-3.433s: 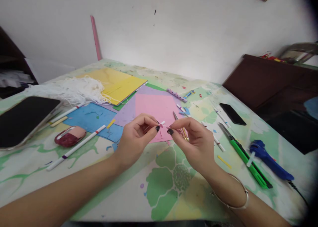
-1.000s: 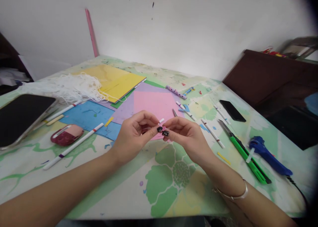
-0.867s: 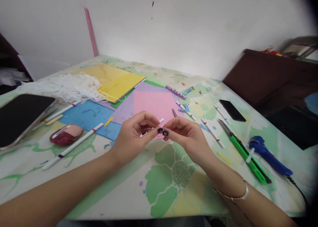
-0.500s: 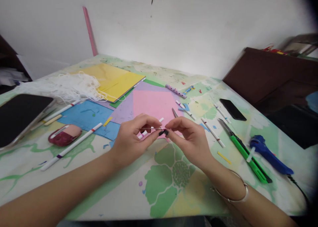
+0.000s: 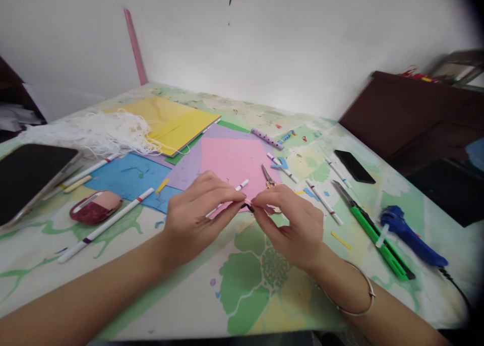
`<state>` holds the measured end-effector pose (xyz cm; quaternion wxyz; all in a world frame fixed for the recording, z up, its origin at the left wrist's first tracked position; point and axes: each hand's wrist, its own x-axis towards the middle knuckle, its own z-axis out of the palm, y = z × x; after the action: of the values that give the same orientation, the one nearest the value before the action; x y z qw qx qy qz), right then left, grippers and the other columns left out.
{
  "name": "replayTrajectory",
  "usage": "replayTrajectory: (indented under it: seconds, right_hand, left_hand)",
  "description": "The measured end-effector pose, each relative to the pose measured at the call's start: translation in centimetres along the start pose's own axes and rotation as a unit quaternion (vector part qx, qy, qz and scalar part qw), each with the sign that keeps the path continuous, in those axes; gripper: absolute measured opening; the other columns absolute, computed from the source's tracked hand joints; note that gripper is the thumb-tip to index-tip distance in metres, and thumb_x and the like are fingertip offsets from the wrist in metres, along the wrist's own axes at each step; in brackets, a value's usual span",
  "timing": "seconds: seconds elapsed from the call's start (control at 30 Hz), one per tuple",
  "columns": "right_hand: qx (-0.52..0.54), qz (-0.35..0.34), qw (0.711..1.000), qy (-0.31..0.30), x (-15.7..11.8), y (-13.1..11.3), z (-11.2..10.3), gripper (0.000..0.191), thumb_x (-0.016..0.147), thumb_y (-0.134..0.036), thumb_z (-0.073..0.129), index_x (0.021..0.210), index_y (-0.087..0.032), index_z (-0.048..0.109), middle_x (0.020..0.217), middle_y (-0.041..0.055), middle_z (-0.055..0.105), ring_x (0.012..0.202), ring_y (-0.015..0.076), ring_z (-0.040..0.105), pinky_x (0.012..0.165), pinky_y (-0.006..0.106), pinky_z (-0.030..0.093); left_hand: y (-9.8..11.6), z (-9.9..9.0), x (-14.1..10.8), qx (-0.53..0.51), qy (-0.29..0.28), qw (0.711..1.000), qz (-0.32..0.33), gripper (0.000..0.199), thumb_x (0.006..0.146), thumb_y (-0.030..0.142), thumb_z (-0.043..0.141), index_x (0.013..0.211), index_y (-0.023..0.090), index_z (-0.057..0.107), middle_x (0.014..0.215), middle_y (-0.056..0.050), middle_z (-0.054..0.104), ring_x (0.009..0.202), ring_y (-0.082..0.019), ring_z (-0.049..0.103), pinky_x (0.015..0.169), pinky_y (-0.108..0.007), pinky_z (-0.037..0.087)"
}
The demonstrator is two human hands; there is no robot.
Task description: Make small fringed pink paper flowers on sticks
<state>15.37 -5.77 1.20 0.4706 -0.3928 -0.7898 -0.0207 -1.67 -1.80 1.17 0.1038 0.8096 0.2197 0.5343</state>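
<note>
My left hand (image 5: 202, 220) is closed in a pinch at the middle of the table. Its fingertips meet those of my right hand (image 5: 293, 222), which is pinched too. Between them shows a bit of a small pale pink strip (image 5: 247, 202); the fingers cover most of it. Just behind the fingertips lies a white marker (image 5: 242, 185), partly hidden by my left hand. Beyond them is a pink sheet (image 5: 230, 159) on a purple sheet (image 5: 185, 172). Small scissors (image 5: 267, 174) rest behind my right hand, their handles partly covered.
At right lie a green utility knife (image 5: 381, 242), a blue glue gun (image 5: 412, 237) and a black phone (image 5: 354, 166). At left are white string (image 5: 102, 131), a yellow folder (image 5: 181, 121), a blue sheet (image 5: 128, 177), a maroon case (image 5: 96, 207) and a dark tablet-like device (image 5: 30, 179). Several markers lie around.
Both hands have shifted slightly, and their fingertips are pressed closer round the strip. My right hand sits a little lower, so more of the scissors shows behind it.
</note>
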Motion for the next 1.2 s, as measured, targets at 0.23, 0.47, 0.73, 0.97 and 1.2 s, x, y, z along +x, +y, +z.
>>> replayTrajectory:
  seconds: [0.23, 0.47, 0.73, 0.97, 1.2]
  right_hand:
    - [-0.019, -0.028, 0.999, 0.008, 0.03, -0.13, -0.13, 0.015, 0.081, -0.006, 0.053, 0.083, -0.019, 0.059, 0.072, 0.0027, 0.065, 0.067, 0.0141, 0.057, 0.063, 0.03, 0.047]
    - [-0.016, -0.03, 0.999, 0.009, -0.03, -0.25, -0.09, 0.018, 0.077, -0.002, 0.055, 0.081, -0.019, 0.056, 0.07, 0.0019, 0.063, 0.064, 0.0138, 0.053, 0.063, 0.031, 0.046]
    - [0.006, -0.019, 1.0, 0.003, -0.07, -0.39, -0.05, 0.017, 0.079, -0.003, 0.052, 0.081, -0.02, 0.056, 0.071, 0.0029, 0.064, 0.067, 0.0145, 0.055, 0.064, 0.032, 0.047]
    - [0.0, -0.058, 0.998, 0.004, -0.07, -0.31, -0.24, 0.02, 0.077, -0.002, 0.053, 0.083, -0.021, 0.056, 0.074, 0.004, 0.065, 0.069, 0.016, 0.059, 0.066, 0.034, 0.049]
    - [-0.019, -0.074, 0.997, 0.002, -0.21, -0.13, -0.19, 0.019, 0.077, -0.003, 0.054, 0.083, -0.021, 0.056, 0.075, 0.0033, 0.065, 0.069, 0.0147, 0.059, 0.069, 0.033, 0.049]
  left_hand:
    - [0.17, -0.05, 0.12, 0.013, -0.008, 1.0, -0.008, 0.013, 0.078, 0.013, 0.06, 0.079, 0.025, 0.064, 0.068, 0.0, 0.068, 0.061, -0.016, 0.06, 0.06, -0.033, 0.045]
    - [0.45, -0.09, 0.19, 0.017, -0.009, 1.0, -0.004, 0.013, 0.076, 0.012, 0.06, 0.077, 0.025, 0.062, 0.064, 0.0, 0.065, 0.058, -0.016, 0.058, 0.057, -0.032, 0.044]
    - [0.6, -0.19, 0.23, 0.003, -0.011, 1.0, -0.002, 0.014, 0.074, 0.01, 0.06, 0.074, 0.024, 0.062, 0.063, 0.0, 0.066, 0.057, -0.016, 0.059, 0.057, -0.033, 0.045]
    - [0.57, -0.11, 0.05, -0.01, 0.003, 1.0, 0.008, 0.016, 0.073, 0.009, 0.062, 0.073, 0.025, 0.062, 0.063, 0.001, 0.067, 0.056, -0.016, 0.06, 0.055, -0.033, 0.046]
    - [0.51, -0.05, -0.03, 0.002, 0.005, 1.0, 0.016, 0.016, 0.073, 0.01, 0.061, 0.074, 0.025, 0.061, 0.063, 0.001, 0.067, 0.057, -0.016, 0.059, 0.055, -0.033, 0.046]
